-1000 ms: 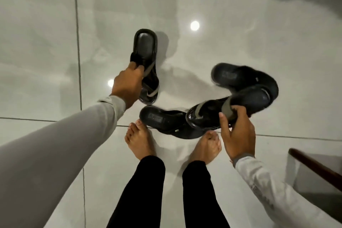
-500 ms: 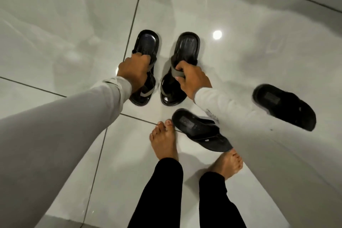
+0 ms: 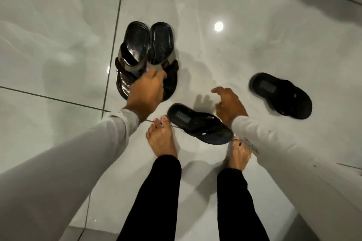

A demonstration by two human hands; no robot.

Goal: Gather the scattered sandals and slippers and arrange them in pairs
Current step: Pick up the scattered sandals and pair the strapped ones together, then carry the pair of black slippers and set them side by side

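Containers: none seen; all footwear lies directly on the glossy tiled floor (image 3: 254, 55).
Glossy pair: two black sandals with grey straps, left sandal (image 3: 131, 53) and right sandal (image 3: 161, 45), set side by side, inner edges touching, both soles down, heels toward the top of the view.
Near slipper: matte black thong slipper (image 3: 197, 123) lies diagonally between the two bare feet, its heel end just beside the left foot (image 3: 160, 139), its toe end at the big toe of the right foot (image 3: 239, 152).
Far slipper: second matte black slipper (image 3: 280, 95) lies alone, well apart to the right, also diagonal.
Left hand (image 3: 146, 90): positioned over the toe ends of the glossy pair, fingers curled down at the straps; whether the straps are pinched or only touched cannot be told, since the fingertips are hidden by the back of the hand.
Right hand (image 3: 228, 102): spread loose, fingers parted and slightly bent, nothing held; placed above the floor just right of the near slipper, not touching it.
Clothing: light grey sleeves (image 3: 68, 158) and black trousers (image 3: 156, 201) are seen.
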